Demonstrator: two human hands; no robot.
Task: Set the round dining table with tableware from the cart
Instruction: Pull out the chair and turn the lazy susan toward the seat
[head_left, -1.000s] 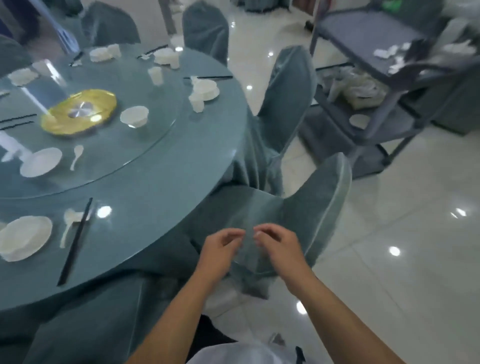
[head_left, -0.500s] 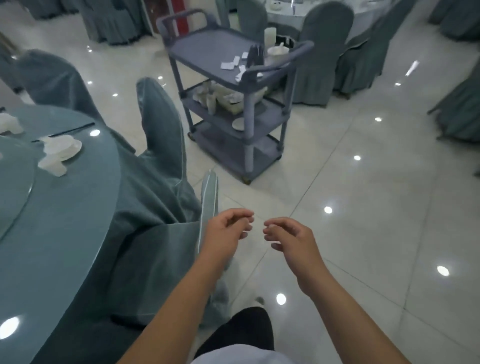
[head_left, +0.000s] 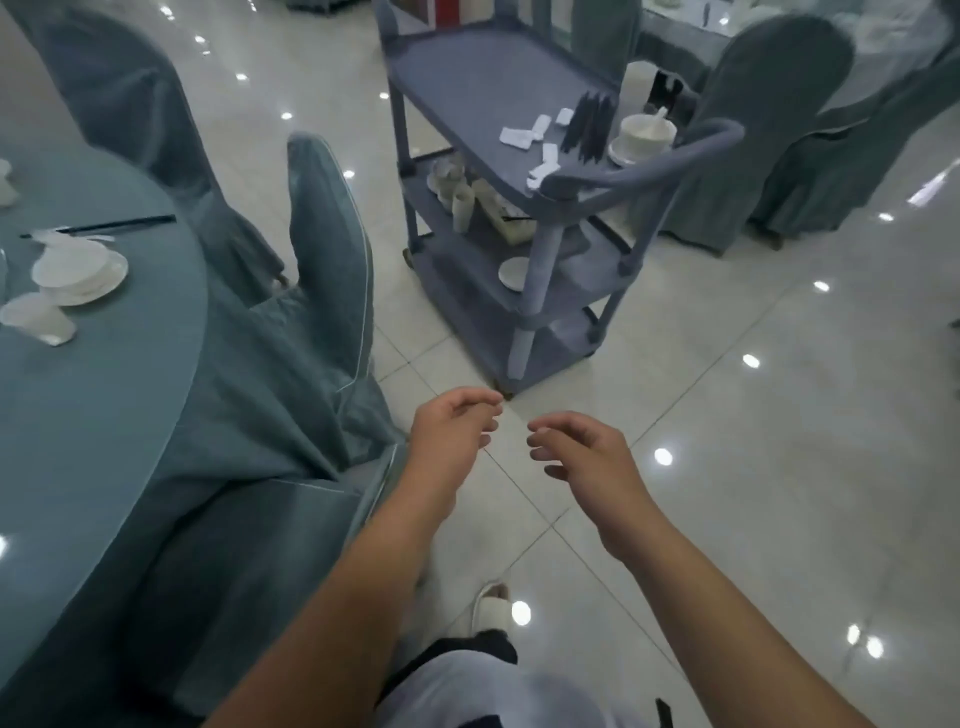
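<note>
A grey three-shelf cart (head_left: 483, 88) stands ahead on the tiled floor. Its top carries white spoons, dark chopsticks (head_left: 587, 127) and a white bowl (head_left: 647, 136); cups and a small plate (head_left: 514, 273) sit on the lower shelves. The round table (head_left: 98, 395) with its teal cloth fills the left, with a white bowl on a plate (head_left: 78, 270), a cup and black chopsticks (head_left: 104, 227) near its edge. My left hand (head_left: 449, 434) and my right hand (head_left: 582, 457) hang in front of me over the floor, fingers loosely curled, holding nothing.
Teal-covered chairs (head_left: 327, 244) stand against the table between me and the cart. More covered chairs (head_left: 769, 119) and another set table stand behind the cart at the upper right. Glossy white floor tiles (head_left: 753, 415) stretch to the right.
My view has swung right from the round table to the cart, which now looks closer. Both hands stay in front of me, a little further apart, still holding nothing.
</note>
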